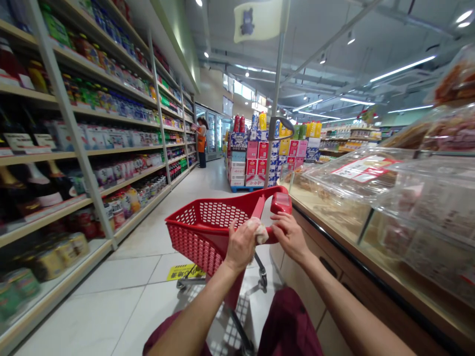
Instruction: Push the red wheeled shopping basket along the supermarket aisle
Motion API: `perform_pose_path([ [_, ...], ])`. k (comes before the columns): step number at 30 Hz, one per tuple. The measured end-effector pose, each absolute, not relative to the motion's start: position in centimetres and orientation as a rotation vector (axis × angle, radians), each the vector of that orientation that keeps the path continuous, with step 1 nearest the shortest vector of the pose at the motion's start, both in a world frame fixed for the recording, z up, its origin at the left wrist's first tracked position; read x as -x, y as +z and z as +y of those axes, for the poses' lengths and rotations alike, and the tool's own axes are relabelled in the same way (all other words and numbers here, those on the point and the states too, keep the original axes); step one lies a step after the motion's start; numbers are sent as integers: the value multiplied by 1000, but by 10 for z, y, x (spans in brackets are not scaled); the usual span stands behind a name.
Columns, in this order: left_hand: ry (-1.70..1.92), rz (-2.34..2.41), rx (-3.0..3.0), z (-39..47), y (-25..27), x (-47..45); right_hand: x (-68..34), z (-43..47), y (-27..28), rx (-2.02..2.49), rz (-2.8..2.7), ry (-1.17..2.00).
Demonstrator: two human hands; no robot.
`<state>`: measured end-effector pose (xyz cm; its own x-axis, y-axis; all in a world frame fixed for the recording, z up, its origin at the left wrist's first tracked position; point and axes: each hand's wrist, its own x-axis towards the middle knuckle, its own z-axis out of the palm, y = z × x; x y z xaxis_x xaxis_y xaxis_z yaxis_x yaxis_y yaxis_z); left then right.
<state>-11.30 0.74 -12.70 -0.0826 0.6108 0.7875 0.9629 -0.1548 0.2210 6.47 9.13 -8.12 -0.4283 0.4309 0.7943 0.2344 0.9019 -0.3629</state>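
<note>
Red shopping trolley [208, 225] stands in the supermarket aisle directly ahead of the person, its mesh basket tilted away and its handle bar [272, 232] close to the body, which is where a push trolley sits when someone steers it from behind. The left hand [241, 244] is curled around the handle, its grip closed on the bar with a pale cloth [259, 231] bunched under the fingers; the cloth looks like a wiping rag pressed against the plastic, though the folds are too small to tell more. The right hand [289, 236] wraps the same bar just beside the cloth, grip pressed together around it below the red coin-lock block [281, 201], so both hands share the handle and keep the trolley straight.

A metal pole [276, 113] rises from the trolley and carries a pale flag [258, 20] overhead, high enough to be seen over the shelving. On the left run long shelves [122, 148] of bottles and jars, labels facing the aisle. On the right a bench [334, 222] holds clear lidded bins [356, 173] of loose foods, kept at hand height. Far down the aisle a person in an orange apron [201, 141] faces the shelves, beside a stacked pallet display [260, 158].
</note>
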Motion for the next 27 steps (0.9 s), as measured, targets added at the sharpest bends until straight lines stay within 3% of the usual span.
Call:
perform_pose_path([
  [3, -1060, -1819, 1709, 0, -140, 135, -76, 107, -79, 488, -2049, 248],
  [6, -1045, -2039, 1460, -3, -154, 158, -75, 107, -81, 624, -2084, 31],
  [11, -956, -1833, 1725, 8, -162, 135, -52, 83, -92, 717, -2285, -295],
  [14, -879, -1882, 1692, -15, -175, 167, -54, 88, -97, 702, -2311, -283],
  [19, -819, -2207, 1147, -65, -194, 247, -70, 108, -103, 636, -2237, -248],
  [27, -763, -1997, 1654, -50, -192, 213, -80, 112, -104, 526, -2243, -241],
])
